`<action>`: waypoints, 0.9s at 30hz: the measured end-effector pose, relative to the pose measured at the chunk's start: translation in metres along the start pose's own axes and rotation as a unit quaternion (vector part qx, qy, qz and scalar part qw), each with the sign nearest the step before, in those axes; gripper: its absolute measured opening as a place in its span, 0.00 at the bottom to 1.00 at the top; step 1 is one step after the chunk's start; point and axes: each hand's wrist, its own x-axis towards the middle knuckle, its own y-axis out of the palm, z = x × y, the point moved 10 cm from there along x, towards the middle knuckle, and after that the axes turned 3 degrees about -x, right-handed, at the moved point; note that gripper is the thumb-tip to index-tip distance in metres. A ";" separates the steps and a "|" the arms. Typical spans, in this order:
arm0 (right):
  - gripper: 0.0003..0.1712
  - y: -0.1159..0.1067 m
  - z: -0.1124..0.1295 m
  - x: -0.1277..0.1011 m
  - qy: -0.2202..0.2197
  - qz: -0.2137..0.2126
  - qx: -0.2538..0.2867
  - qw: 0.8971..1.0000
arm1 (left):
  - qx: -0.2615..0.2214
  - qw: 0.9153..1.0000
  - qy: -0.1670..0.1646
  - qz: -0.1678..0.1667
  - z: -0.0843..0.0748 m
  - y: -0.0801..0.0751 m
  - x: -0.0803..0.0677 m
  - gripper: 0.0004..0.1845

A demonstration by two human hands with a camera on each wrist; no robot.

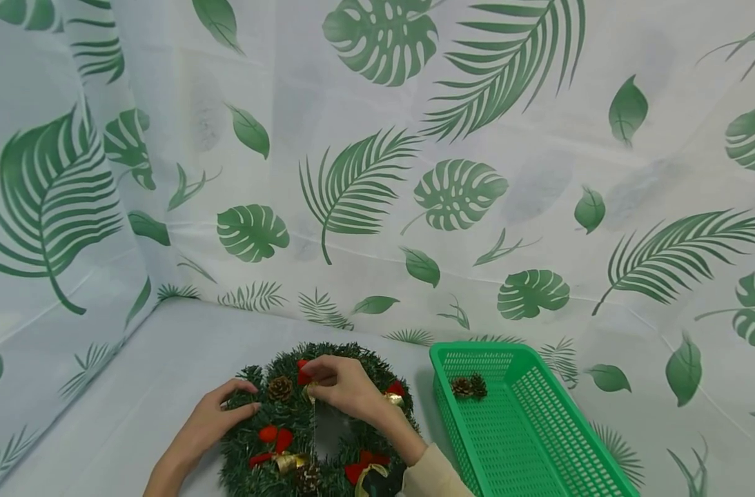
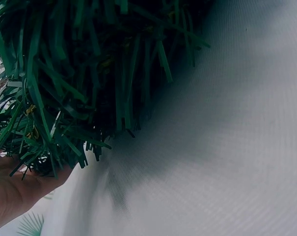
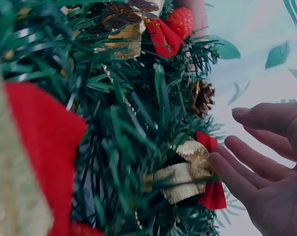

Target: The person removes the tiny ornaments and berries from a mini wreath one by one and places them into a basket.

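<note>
Green wreath (image 1: 290, 414) under both hands' grip.

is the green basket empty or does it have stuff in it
Not empty: the basket holds two pine cones at its far end; the rest of its floor is bare.

Place: we log a staged tabletop booth, not a lived-in room.
Evidence: leaf-print sheeting (image 1: 377, 172) walls it; the same pale cover (image 1: 135, 386) over the table.
</note>
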 end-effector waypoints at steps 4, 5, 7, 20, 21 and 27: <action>0.19 0.007 0.003 0.007 -0.008 0.008 0.006 1.000 | -0.002 1.000 0.004 -0.002 -0.002 -0.001 0.000 0.21; 0.19 0.009 0.003 0.008 -0.008 0.012 0.008 1.000 | -0.004 1.000 0.004 -0.002 -0.002 -0.001 -0.001 0.21; 0.20 0.013 0.004 0.010 -0.008 0.019 0.010 1.000 | -0.006 1.000 0.004 -0.003 -0.002 -0.001 -0.001 0.21; 0.20 0.026 0.005 0.022 -0.009 0.031 -0.010 0.999 | -0.008 1.000 0.009 -0.005 -0.003 -0.001 -0.001 0.20; 0.20 0.027 0.005 0.023 -0.011 0.031 -0.012 0.999 | -0.009 1.000 0.010 -0.005 -0.003 -0.001 -0.001 0.20; 0.19 0.031 0.005 0.028 -0.010 0.035 -0.022 0.999 | -0.011 1.000 0.006 -0.007 -0.003 0.000 0.000 0.20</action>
